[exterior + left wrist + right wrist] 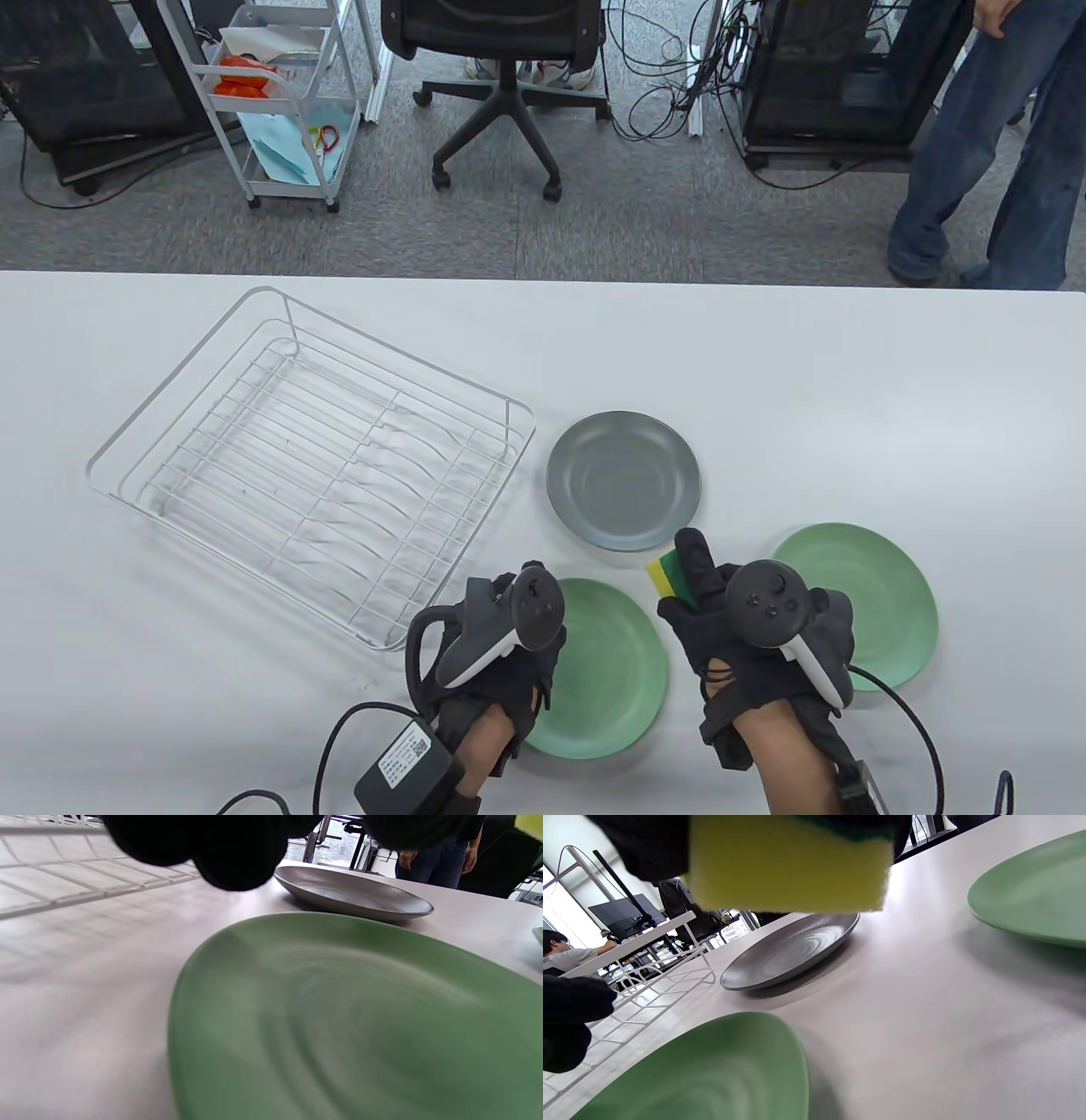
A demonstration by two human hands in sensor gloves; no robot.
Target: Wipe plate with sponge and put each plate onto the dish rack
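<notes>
A: What is held, and what could go wrong from here?

B: The sponge (pixel 670 577) is gripped in the right hand (pixel 747 645), above the counter (pixel 848 407) between the near green plate (pixel 607 671) and the far green plate (pixel 857 594). The left hand (pixel 492 645) is placed over the near plate's left rim; whether its fingers are curled or straight cannot be told. If that plate is not steadied, it may be pushed across the smooth counter by the wiping stroke. If it is lifted by a shallow rim, a slip could be expected, and the grey plate (pixel 624 491) or the dish rack (pixel 314 458), both near, could be struck.

A: How do the task's things look?

B: The sponge is shown as yellow with a dark green scouring layer. All three plates are round, shallow and matt, with faint concentric rings; each is laid flat and apart from the others. The rack is made of white wire, stands left of the plates, and no plate is seen in it, so the task is judged barely begun.
</notes>
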